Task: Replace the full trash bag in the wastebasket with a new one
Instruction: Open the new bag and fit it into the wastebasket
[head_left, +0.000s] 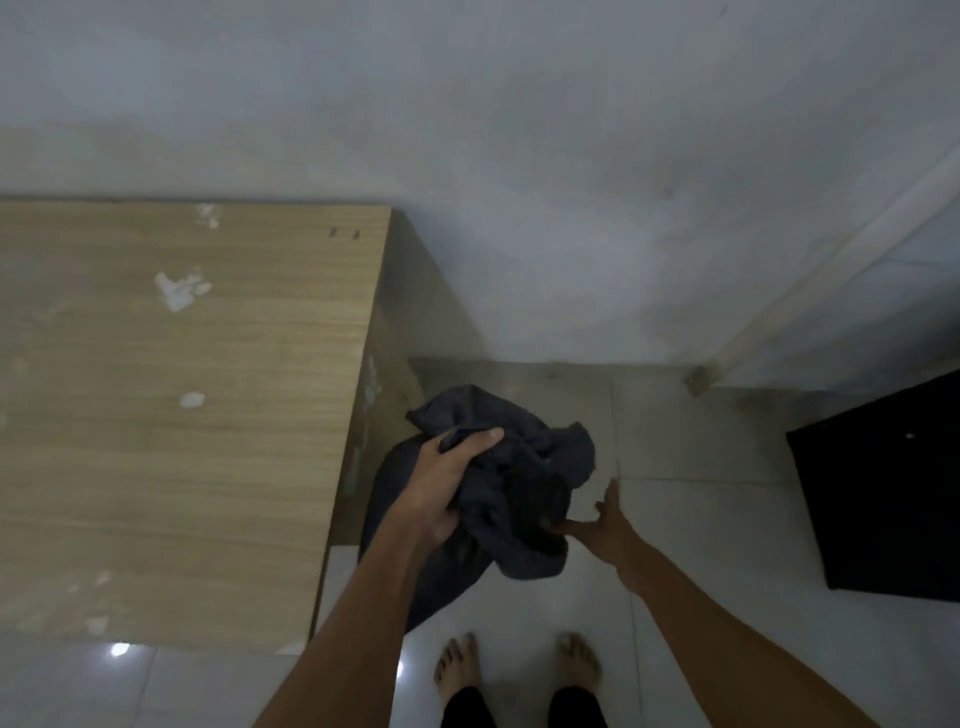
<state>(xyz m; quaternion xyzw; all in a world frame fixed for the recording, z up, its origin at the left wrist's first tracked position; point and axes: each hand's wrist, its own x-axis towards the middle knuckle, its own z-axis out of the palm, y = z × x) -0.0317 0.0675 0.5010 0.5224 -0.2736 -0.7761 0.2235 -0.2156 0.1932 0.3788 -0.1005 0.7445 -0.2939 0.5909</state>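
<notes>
beside the worktop, my left hand grips the dark trash bag bunched at its top; my right hand, fingers spread and empty, touches its right flank.

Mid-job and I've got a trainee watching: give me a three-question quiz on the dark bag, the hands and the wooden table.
1. True or false: the left hand grips the crumpled dark plastic trash bag.
2. The light wooden table is on which side of the bag?
3. The right hand is: A) fisted on the bag B) open, fingers spread, beside the bag C) on the table.

Key: 1 true; 2 left; 3 B.
</notes>
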